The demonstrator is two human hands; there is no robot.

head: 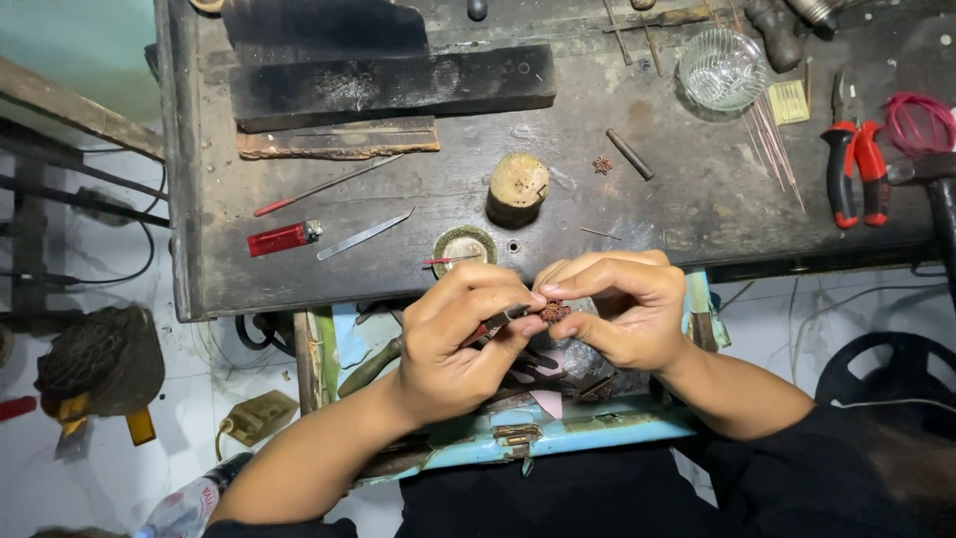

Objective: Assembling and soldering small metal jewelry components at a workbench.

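Where the two hands meet, just off the near edge of the tabletop (pixel 299 279) and above an open blue drawer (pixel 558 430), a small reddish, beaded-looking ornament (pixel 555 311) is pinched between the thumb and forefinger of the right hand (pixel 622 309). The right hand is closed around it, the remaining fingers curled in. A slim metal tool, probably tweezers (pixel 503 321), is gripped in the closed left hand (pixel 458 334), its tip brought up against the ornament.

For work this fine, the piece is best held at its rim so the middle stays visible, and the tool's tip is best guided with light pressure, the hands braced against each other so that nothing slips into the drawer.

A second tiny reddish piece (pixel 602 164) is seen farther back on the tabletop, beside a short dark rod (pixel 630 154) and a round wooden stump (pixel 518 186). A small round dish with a green rim (pixel 464 246) lies close to the hands.

Of packaged or labelled things, a red rectangular lighter (pixel 283 238) lies at the left, near a flat metal file (pixel 364 234). A small pale yellow card (pixel 789 102) is set by a clear glass bowl (pixel 721 69) at the far right; its markings are too small to be told. Red-handled pliers (pixel 856 164) and a pink wire coil (pixel 918 122) are placed beyond it. A plastic bottle with a red-and-white label (pixel 187 506) stands on the floor at lower left.
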